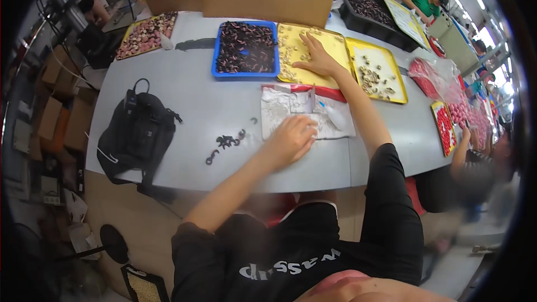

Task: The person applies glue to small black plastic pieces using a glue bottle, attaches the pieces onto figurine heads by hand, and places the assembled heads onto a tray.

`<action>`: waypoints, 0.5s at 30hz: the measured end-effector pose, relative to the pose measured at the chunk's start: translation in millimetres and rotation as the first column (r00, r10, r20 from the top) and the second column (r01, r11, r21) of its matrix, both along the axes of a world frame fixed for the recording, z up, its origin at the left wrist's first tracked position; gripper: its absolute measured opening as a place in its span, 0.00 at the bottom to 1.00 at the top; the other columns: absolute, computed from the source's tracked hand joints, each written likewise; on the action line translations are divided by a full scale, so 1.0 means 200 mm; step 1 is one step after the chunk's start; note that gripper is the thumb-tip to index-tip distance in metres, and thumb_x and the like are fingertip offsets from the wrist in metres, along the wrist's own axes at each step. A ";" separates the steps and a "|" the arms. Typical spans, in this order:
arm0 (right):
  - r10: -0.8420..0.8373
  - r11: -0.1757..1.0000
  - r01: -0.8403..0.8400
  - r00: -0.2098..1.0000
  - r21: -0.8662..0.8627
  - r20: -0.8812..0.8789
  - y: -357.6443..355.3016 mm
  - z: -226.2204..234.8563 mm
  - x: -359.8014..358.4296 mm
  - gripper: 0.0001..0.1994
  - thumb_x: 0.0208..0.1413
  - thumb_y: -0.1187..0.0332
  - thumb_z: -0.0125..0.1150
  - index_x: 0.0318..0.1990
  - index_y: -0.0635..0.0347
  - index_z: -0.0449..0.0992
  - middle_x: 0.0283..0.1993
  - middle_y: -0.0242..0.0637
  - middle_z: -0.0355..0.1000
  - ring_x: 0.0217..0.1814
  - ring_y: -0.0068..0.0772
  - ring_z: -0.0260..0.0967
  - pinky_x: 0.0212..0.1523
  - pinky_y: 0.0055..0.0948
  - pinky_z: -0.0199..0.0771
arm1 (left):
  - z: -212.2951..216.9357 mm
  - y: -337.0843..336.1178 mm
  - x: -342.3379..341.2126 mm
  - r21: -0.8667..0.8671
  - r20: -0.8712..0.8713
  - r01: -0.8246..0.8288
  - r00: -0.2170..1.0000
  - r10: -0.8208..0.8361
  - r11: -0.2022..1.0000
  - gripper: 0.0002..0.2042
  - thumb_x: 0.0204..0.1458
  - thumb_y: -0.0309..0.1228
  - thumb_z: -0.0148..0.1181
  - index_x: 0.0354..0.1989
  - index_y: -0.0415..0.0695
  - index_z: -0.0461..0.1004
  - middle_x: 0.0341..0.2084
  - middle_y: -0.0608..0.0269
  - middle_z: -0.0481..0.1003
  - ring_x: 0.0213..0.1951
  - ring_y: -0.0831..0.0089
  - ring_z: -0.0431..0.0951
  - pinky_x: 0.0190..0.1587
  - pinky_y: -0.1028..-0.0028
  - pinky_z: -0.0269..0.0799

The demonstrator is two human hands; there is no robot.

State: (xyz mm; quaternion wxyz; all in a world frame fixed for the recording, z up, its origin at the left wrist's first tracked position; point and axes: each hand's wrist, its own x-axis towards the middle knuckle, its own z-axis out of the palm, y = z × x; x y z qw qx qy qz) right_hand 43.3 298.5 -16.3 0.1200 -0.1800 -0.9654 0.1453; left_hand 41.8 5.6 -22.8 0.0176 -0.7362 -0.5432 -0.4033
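My left hand (291, 141) rests at the front of a white, smudged board (274, 109) with a red back edge. Its fingers are curled together, and whatever they may hold is hidden. On this board stand a small upright metal piece (311, 99) and a white bottle (335, 116) with a blue tip. My right hand (318, 59) reaches over a yellow tray (330, 45) with small pale pieces scattered in it, fingers spread and nothing seen in them. Left of that tray, a blue tray (215, 67) holds many dark curved pieces. Another yellow tray (404, 98) holds small gold-and-dark pieces.
Dark curved pieces (226, 141) lie loose on the grey table, beside a black bag (140, 140). A cardboard box (268, 0) stands behind the trays. At right are a black bin (363, 25), red pieces (444, 126) in a tray, and other people working nearby.
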 end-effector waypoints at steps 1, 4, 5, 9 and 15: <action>0.025 1.000 -0.026 0.999 0.008 0.035 0.01 0.00 -0.01 0.51 0.44 0.38 0.63 0.69 0.56 0.45 0.71 0.58 0.38 0.74 0.56 0.34 0.71 0.44 0.40 | -0.01 -0.01 0.01 -0.045 0.032 0.025 0.999 -0.024 0.999 0.09 0.46 0.25 0.58 0.36 0.40 0.71 0.43 0.58 0.70 0.50 0.60 0.68 0.52 0.63 0.64; 0.088 0.996 -0.088 0.996 -0.001 0.014 0.05 0.03 -0.07 0.48 0.46 0.40 0.63 0.69 0.55 0.47 0.71 0.54 0.40 0.74 0.53 0.35 0.71 0.42 0.41 | 0.00 0.01 0.01 -0.093 0.058 0.046 0.998 -0.040 0.995 0.08 0.45 0.25 0.58 0.35 0.40 0.70 0.42 0.58 0.70 0.50 0.61 0.68 0.52 0.64 0.63; 0.120 0.993 -0.120 0.993 -0.003 0.018 0.06 0.04 -0.08 0.46 0.47 0.42 0.62 0.68 0.55 0.48 0.71 0.53 0.41 0.74 0.51 0.36 0.71 0.41 0.41 | 0.00 0.01 0.00 -0.099 0.063 0.041 0.997 -0.035 0.994 0.08 0.45 0.25 0.58 0.35 0.40 0.70 0.42 0.58 0.70 0.50 0.61 0.68 0.52 0.64 0.63; 0.054 0.987 -0.093 0.961 -0.133 -0.271 0.15 0.09 -0.05 0.28 0.58 0.53 0.54 0.60 0.60 0.61 0.64 0.49 0.57 0.67 0.46 0.53 0.65 0.38 0.54 | 0.00 0.00 0.00 -0.123 0.061 0.021 0.998 -0.014 0.992 0.08 0.45 0.25 0.58 0.35 0.40 0.70 0.42 0.58 0.69 0.50 0.61 0.67 0.52 0.64 0.63; -0.229 0.924 0.284 0.947 0.255 -0.225 0.42 -0.01 0.12 0.15 0.58 0.63 0.51 0.45 0.67 0.67 0.44 0.49 0.65 0.51 0.50 0.63 0.51 0.42 0.67 | 0.01 0.02 0.00 -0.164 0.060 0.014 0.998 -0.004 0.986 0.08 0.44 0.24 0.58 0.34 0.39 0.70 0.43 0.57 0.69 0.51 0.60 0.66 0.52 0.63 0.63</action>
